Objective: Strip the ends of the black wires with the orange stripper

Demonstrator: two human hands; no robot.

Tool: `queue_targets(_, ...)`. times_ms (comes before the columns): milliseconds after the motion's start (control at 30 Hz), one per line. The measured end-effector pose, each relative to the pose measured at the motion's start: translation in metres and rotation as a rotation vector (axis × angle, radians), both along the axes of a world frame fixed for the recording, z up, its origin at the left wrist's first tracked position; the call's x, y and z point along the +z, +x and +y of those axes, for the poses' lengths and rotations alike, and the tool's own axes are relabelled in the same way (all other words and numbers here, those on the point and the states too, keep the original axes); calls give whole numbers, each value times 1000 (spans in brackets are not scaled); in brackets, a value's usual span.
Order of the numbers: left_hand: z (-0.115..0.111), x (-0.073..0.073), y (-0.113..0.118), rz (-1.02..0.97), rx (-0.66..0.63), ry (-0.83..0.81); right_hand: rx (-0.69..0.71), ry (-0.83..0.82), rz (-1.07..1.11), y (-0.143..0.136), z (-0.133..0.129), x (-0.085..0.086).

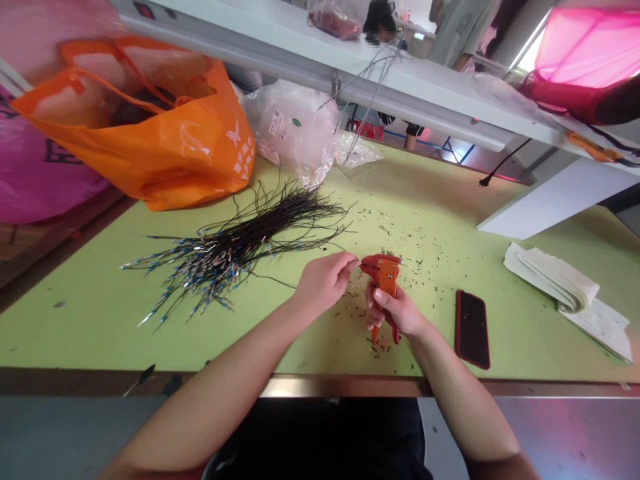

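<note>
My right hand [400, 312] is wrapped round the handles of a red and orange wire stripper [387, 268], whose jaw end points left. Right at that jaw, my left hand [325, 277] is closed in a pinch. A thin black wire [275, 279] runs into the left hand from the pile side; its tip is hidden by the fingers and jaw. To the left lies a loose bundle of black wires [265, 223], with blue and silvery ends fanned toward the lower left. Small black clippings [413, 267] are scattered on the green table [125, 340] around the stripper.
Right of my right hand lies a dark phone [472, 328] with a red edge, and beyond it folded papers [555, 277]. An orange bag [185, 147] and clear plastic bags [300, 127] stand behind the wires. A white shelf [280, 40] crosses overhead; people are partly visible beyond.
</note>
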State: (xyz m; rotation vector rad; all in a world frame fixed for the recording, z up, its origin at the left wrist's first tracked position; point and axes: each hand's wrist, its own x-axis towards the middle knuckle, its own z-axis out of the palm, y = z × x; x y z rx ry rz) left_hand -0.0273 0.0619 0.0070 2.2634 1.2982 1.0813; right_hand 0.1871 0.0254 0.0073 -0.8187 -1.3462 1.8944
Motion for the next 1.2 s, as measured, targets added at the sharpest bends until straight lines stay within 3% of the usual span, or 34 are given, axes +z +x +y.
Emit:
queue_targets(233, 1, -1, -1, 16, 31, 7, -17, 7, 15, -4, -3, -4)
queue_targets(433, 1, 3, 0, 30, 73, -53, -115, -10, 30, -11, -3, -6)
queue_targets(633, 4, 3, -7, -11, 74, 16, -34, 30, 33, -5, 5, -3)
queue_targets(733, 14, 7, -23, -183, 271, 90, -94, 143, 122, 10, 7, 7)
queue_targets(800, 21, 13, -34, -311, 450, 129, -261, 186, 252, 20, 9, 17)
queue_targets(867, 24, 18, -38, -355, 521, 143, -431, 205, 287, 26, 12, 24)
queue_targets(1000, 9, 19, -16, -214, 307, 63, -559, 228, 198, 23, 17, 14)
queue_targets(1100, -9, 11, 9, -163, 104, -33, -470, 239, 81, 12, 17, -7)
queue_targets(1200, -18, 1, 24, -256, -88, -112, -422, 263, -23, 4, 17, -20)
